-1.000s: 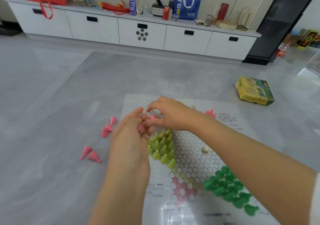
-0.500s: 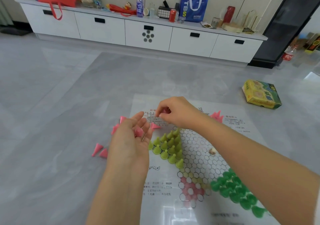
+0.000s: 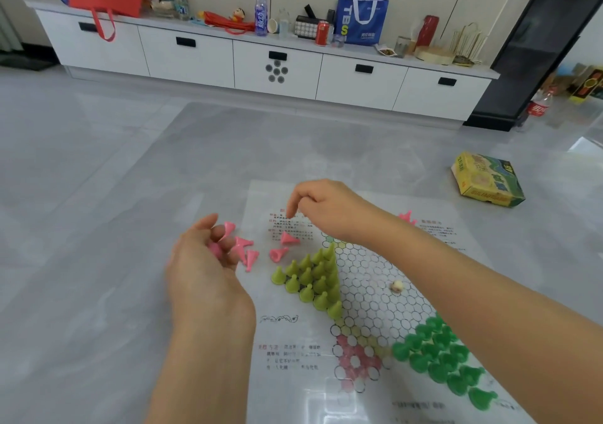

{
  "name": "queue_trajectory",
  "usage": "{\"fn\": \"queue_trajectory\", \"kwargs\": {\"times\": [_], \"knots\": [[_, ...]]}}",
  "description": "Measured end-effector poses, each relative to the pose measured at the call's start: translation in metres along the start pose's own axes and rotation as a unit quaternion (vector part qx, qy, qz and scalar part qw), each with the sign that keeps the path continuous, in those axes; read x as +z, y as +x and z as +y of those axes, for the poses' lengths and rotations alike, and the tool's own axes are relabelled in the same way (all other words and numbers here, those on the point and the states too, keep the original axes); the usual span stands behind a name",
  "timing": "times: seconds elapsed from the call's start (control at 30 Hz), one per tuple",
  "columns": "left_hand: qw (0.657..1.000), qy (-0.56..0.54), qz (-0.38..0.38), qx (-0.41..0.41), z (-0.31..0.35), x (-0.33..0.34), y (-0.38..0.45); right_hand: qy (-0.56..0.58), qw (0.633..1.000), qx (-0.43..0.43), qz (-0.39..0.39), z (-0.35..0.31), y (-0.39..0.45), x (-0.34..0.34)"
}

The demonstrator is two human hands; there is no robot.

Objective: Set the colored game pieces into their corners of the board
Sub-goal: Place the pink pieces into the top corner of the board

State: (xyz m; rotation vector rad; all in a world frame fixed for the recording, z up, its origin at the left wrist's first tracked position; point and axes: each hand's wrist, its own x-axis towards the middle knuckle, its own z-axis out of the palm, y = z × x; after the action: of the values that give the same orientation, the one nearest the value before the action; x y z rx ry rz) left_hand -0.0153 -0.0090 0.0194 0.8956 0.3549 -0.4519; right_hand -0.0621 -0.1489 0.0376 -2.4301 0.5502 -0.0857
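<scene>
- Head view: a paper Chinese-checkers board point(image 3: 365, 296) lies flat on the grey floor point(image 3: 98, 195), printed with a honeycomb of circles and blocks of small text.
- The left hand point(image 3: 208, 270) hovers just off the board's left edge, fingers curled around pink cone pieces point(image 3: 215, 250); one shows at the fingertips, and how many sit in the palm cannot be told.
- More loose pink cones point(image 3: 246, 249) lie tipped over just beside those fingers, at the board's left edge.
- Two further pink cones point(image 3: 283, 245) lie on their sides on the printed text, above the yellow-green cluster.
- The right hand point(image 3: 326, 208) hangs over the board's upper left, fingers bent with the fingertips pointing down and nothing visibly between them; it is apart from the cones below.
- Yellow-green pieces point(image 3: 313, 276) stand upright in a filled triangle at the board's left corner.
- Dark green pieces point(image 3: 440, 361) stand upright in the lower right corner.
- The pink printed corner point(image 3: 355, 361) near the bottom holds no pieces.
- A pink piece point(image 3: 406, 218) shows behind the right forearm at the far side.
- A small pale object point(image 3: 397, 286) sits on the centre cells.
- A yellow-green game box point(image 3: 486, 180) lies on the floor well to the right.
</scene>
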Motion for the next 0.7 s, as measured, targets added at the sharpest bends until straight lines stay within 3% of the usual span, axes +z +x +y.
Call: {"fn": "queue_trajectory", "kwargs": {"times": [0.13, 0.2, 0.43, 0.7], "knots": [[1.000, -0.016, 0.016, 0.002, 0.005, -0.004, 0.000, -0.215, 0.973, -0.057, -0.067, 0.010, 0.009, 0.008], [1.000, -0.016, 0.016, 0.003, 0.006, -0.005, 0.000, -0.269, 0.952, -0.079, -0.120, 0.013, 0.015, 0.010], [1.000, -0.015, 0.003, -0.014, 0.009, -0.004, 0.001, -0.227, 0.942, -0.125, -0.214, 0.016, 0.031, 0.023], [0.999, -0.035, 0.004, -0.026, 0.007, -0.003, 0.002, -0.226, 0.940, -0.135, -0.217, 0.008, 0.035, 0.031]]}}
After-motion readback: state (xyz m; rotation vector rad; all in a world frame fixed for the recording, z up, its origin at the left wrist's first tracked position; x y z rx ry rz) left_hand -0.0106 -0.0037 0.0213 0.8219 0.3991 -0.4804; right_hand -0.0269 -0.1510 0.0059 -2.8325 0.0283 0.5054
